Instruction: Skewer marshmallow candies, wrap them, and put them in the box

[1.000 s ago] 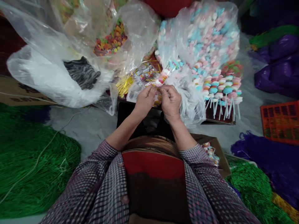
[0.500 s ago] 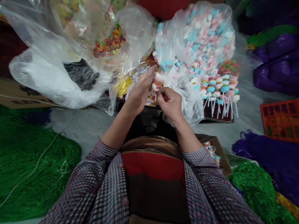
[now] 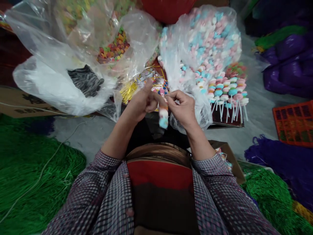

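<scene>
A wrapped stack of marshmallow candies, white, orange and pale blue, hangs blurred between my hands, its blue end downward. My right hand pinches at its upper end with thumb and forefinger; the exact grip is partly hidden. My left hand is beside it, thumb raised and index finger stretched across against the upper part, other fingers curled loosely. Behind the hands lie printed clear wrappers and a bundle of gold twist ties. Marshmallow skewers on white sticks lie to the right.
A big clear bag of marshmallows stands at the back right, ring-shaped gummies at the back left. Crumpled plastic with black strands lies left. Green cords, an orange crate and a cardboard box surround me.
The wrapped candy has swung from above the right fingertips to hanging below them. My left hand has gone from flat and upright to index stretched, other fingers curled, and sits slightly lower.
</scene>
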`<state>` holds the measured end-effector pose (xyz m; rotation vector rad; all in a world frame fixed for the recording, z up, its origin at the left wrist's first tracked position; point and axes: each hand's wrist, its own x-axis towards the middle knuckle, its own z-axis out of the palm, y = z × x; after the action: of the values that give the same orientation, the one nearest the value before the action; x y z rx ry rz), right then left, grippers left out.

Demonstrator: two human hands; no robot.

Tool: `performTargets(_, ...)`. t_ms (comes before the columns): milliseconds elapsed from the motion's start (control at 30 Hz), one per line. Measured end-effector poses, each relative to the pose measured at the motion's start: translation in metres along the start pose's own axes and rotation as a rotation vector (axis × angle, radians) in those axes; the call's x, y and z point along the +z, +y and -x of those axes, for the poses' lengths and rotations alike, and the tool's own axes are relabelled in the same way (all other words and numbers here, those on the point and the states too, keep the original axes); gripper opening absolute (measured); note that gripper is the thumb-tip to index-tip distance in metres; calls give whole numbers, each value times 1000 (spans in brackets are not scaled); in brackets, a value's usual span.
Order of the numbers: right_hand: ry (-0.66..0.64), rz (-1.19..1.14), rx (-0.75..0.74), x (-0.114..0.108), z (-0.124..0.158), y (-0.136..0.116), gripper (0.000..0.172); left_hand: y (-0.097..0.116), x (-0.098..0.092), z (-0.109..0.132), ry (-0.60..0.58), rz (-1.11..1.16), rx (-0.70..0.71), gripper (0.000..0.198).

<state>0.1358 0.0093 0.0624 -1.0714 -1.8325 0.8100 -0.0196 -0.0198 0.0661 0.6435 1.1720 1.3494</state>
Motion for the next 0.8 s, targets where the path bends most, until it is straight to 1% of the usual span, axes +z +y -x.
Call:
performTargets(100,41,3,14,-3,-2,-3,13,-9,0,3,-161,-149,-53,45)
performTargets(167,40,-13,4,-6,0,-4,13,-13,3,3,-193,-141,-32,44)
performTargets(233,-22,-77,25,-11,6,0,12,-12,6,5,-222,-106,33,34)
performTargets(300,-111,-196,97,-20,14,7,15,-6,9,8,-286,-135,122,22)
performTargets(333,-139,-263,137,-25,18,11,19,-3,11,11,-339,-183,170,17)
performTargets(400,-148,-386,192,-39,27,18,27,-2,16,17,-497,-349,267,5)
performTargets(433,-146,-431,207,-46,33,21,30,-5,20,21,-581,-458,326,7)
performTargets(500,-163,-488,238,-61,46,25,34,-17,31,28,-710,-687,475,24)
performTargets(567,-181,-498,317,-78,63,30,34,-34,43,35,-765,-859,644,32)
performTargets(633,-144,-466,441,-97,83,37,33,-47,53,41,-843,-907,736,39)
performTargets(667,-93,-440,507,-108,95,42,31,-51,55,42,-877,-906,753,40)
performTargets(700,-34,-416,558,-119,108,48,31,-52,54,41,-879,-898,754,42)
performTargets(733,44,-387,600,-132,122,54,32,-51,50,37,-842,-893,745,41)
performTargets(767,107,-348,654,-145,136,62,28,-49,44,31,-762,-897,730,40)
performTargets(800,151,-281,715,-158,151,69,24,-46,35,22,-634,-910,710,37)
